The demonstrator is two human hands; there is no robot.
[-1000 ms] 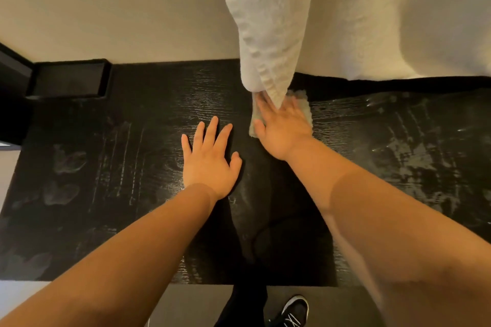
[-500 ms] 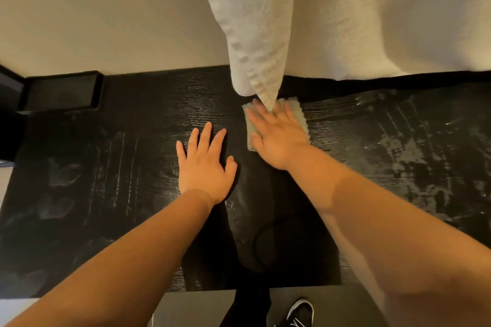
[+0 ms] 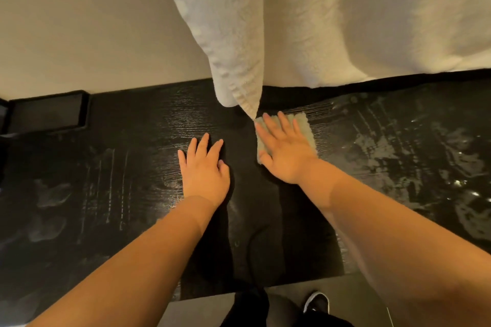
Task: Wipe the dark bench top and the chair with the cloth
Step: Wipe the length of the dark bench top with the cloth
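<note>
Pressing down with straight fingers, the right hand [image 3: 285,152] is laid flat on the small pale-green fuzzy cloth [image 3: 308,134] at the far middle of the dark wood-grain bench top [image 3: 143,141]. The left hand [image 3: 204,171] is spread flat, empty, on the bench just left.

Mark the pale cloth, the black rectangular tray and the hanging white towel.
pale green wiping cloth [image 3: 304,127]: head view, uncovered far-right corner.
black rectangular tray [image 3: 47,113]: head view, bare floor, centre.
hanging white terry towel [image 3: 225,34]: head view, middle of the fold.
</note>
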